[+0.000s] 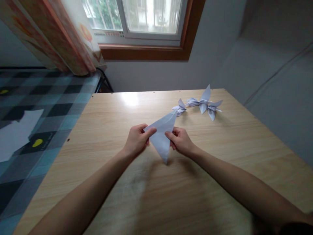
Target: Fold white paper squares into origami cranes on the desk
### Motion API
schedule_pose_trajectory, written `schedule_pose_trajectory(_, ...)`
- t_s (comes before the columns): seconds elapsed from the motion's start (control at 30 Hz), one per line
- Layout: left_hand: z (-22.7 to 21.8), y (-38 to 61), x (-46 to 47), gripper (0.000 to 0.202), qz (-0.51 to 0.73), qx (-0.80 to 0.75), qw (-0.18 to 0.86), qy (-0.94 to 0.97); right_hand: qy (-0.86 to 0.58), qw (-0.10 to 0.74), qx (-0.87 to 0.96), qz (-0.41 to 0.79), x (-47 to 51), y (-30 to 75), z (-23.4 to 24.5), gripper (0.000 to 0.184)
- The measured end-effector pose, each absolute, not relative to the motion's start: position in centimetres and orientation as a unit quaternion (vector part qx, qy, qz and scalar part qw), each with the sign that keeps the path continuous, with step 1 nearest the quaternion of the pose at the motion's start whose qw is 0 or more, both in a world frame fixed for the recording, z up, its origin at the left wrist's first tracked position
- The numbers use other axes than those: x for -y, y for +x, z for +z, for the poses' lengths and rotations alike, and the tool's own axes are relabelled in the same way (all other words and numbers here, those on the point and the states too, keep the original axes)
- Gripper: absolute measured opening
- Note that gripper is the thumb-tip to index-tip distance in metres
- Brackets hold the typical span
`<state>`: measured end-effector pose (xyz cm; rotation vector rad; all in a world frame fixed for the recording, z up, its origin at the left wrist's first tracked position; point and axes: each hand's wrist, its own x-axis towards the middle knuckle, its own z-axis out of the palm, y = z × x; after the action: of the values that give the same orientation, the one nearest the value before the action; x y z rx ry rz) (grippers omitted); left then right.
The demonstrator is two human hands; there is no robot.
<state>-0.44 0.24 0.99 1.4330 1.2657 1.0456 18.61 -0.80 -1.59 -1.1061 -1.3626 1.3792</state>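
Observation:
Between my two hands is a folded sheet of white paper [161, 138], held above the wooden table with one point hanging down and another pointing up and away to the right. My left hand [138, 138] pinches its left corner, thumb on top and fingers curled beneath. On the opposite edge my right hand [180, 140] grips the paper the same way. The fingers under the sheet are partly hidden. Just beyond the paper's upper tip lies a small folded paper piece [180, 109]. Several similar petal-shaped folded papers [204, 103] sit grouped to its right.
The pale wooden table [102, 130] reaches back towards a wall and a window [146, 19]. To the left is a checked cloth surface [61, 88] bearing loose white paper sheets [17, 133]. A patterned curtain [56, 36] hangs at the back left.

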Motion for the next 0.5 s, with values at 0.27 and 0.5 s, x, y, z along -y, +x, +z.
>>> schedule_pose_trajectory(0.27,0.8,-3.8,-1.8,0.036,0.463,-0.553,0.401,0.565,-0.447,0.435,0.558,0.548,-0.8,19.0,-1.2,0.036)
schedule_pose_trajectory(0.5,-0.3,-1.3,0.2,0.068,0.462,-0.484,0.334,0.664,-0.507,0.505,0.579,0.39,0.0,19.0,-1.5,0.03)
